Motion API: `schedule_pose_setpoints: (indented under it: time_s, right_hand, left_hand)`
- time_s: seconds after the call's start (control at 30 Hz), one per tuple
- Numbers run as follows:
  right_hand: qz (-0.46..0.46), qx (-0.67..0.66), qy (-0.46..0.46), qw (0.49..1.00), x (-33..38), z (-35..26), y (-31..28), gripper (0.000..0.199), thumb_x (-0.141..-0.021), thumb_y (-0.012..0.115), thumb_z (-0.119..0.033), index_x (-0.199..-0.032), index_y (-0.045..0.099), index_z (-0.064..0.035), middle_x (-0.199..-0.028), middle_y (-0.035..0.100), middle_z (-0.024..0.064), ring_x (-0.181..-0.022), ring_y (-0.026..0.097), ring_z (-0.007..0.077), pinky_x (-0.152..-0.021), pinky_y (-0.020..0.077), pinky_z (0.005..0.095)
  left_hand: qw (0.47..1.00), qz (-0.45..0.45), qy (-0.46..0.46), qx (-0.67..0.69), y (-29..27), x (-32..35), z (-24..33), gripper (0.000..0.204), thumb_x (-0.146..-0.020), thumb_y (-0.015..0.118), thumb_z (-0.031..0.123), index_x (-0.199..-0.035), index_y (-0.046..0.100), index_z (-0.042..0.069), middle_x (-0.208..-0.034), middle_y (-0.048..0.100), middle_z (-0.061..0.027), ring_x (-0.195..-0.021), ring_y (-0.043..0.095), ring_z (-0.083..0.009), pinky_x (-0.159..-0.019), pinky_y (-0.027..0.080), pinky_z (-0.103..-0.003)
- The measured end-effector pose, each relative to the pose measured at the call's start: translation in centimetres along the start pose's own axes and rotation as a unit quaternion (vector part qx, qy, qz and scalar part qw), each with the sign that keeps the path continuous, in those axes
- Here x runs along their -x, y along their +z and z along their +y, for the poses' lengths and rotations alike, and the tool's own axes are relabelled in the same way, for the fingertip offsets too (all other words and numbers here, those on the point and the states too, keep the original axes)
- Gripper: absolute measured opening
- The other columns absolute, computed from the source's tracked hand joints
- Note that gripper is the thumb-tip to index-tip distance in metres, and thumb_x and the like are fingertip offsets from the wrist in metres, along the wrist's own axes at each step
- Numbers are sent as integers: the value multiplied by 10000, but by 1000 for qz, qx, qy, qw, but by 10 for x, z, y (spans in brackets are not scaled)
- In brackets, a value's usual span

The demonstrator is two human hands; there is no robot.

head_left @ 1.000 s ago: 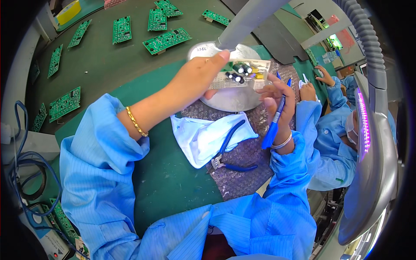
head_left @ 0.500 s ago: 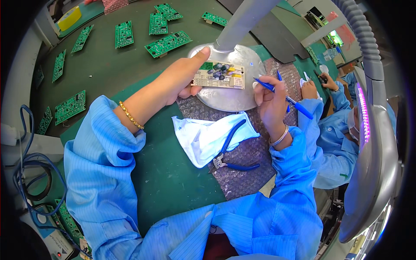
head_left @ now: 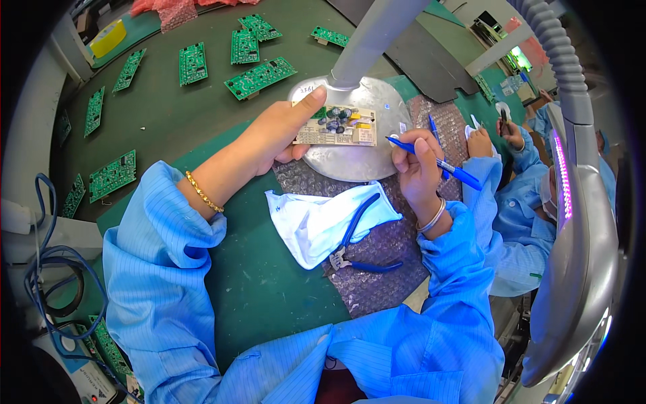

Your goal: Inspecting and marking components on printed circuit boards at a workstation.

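Note:
My left hand (head_left: 291, 126) grips a circuit board (head_left: 360, 135) by its left end, thumb on top. The board's component side faces up, with dark round parts and yellow blocks on it. It is held over the round metal lamp base (head_left: 350, 165). Between the fingers of my right hand (head_left: 420, 168) is a blue marker pen (head_left: 457, 174), its tip pointing left, a short way from the board's right end. Below the board lies a white cloth (head_left: 303, 225), with blue-handled cutters (head_left: 338, 258) partly on it. Another blue pen (head_left: 435, 128) rests just past my right hand.
Several green circuit boards (head_left: 193, 64) lie across the mat's far left. Bubble wrap (head_left: 383, 289) sits under the cloth. The lamp's post (head_left: 377, 44) rises beyond the board, and its head (head_left: 572, 269) hangs at right, near a co-worker's blue sleeve (head_left: 521, 202). Cables (head_left: 54, 269) loop at left.
The circuit board and both hands sit slightly lower in the picture. My right hand has turned a little, and its pen now lies at a flatter angle. The cloth and cutters stay put.

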State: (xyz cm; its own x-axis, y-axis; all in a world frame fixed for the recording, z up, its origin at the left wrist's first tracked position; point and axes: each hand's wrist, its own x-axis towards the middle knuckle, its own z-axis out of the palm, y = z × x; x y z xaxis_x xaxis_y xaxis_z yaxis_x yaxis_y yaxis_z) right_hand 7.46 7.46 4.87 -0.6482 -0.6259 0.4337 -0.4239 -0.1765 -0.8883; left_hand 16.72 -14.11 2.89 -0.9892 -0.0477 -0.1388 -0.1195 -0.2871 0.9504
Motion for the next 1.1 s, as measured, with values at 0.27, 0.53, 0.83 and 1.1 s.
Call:
schedule_pose_setpoints:
  time_s: [0.27, 0.53, 0.83, 1.1]
  right_hand:
    - [44, -27, -1, 999, -18, -2, 15, 292, -849, 407, -270, -862, 495, 8, -581, 483, 70, -464, 389, 99, -433, 312, 201]
    - [47, -22, 27, 998, -33, -1, 8, 297, -855, 429, -284, -762, 488, -8, -557, 473, 58, -460, 404, 85, -414, 314, 190]
    - [-15, 0, -86, 996, -45, -20, 43, 257, -839, 455, -208, -649, 438, -34, -511, 395, 27, -448, 353, 77, -431, 294, 215]
    - [7, 84, -107, 991, -51, -32, 75, 228, -810, 516, -160, -631, 432, -47, -518, 405, -5, -455, 326, 45, -429, 259, 207]
  left_hand:
    - [1000, -24, -5, 4, 1, 2, 1, 575, -790, 363, 592, -743, 517, 41, -467, 428, -8, -321, 323, -36, -285, 191, -173]
    - [1000, -20, 3, 4, -2, -1, -2, 611, -792, 302, 615, -686, 506, 49, -424, 400, -23, -302, 281, -53, -280, 173, -191]
    - [999, 3, -6, 36, 1, -1, -2, 618, -813, 228, 605, -700, 493, 59, -414, 382, -20, -306, 250, -62, -289, 145, -208]
    - [998, 10, -4, 62, 3, 4, -1, 617, -808, 220, 615, -770, 515, 74, -430, 405, -19, -315, 286, -61, -288, 166, -201]
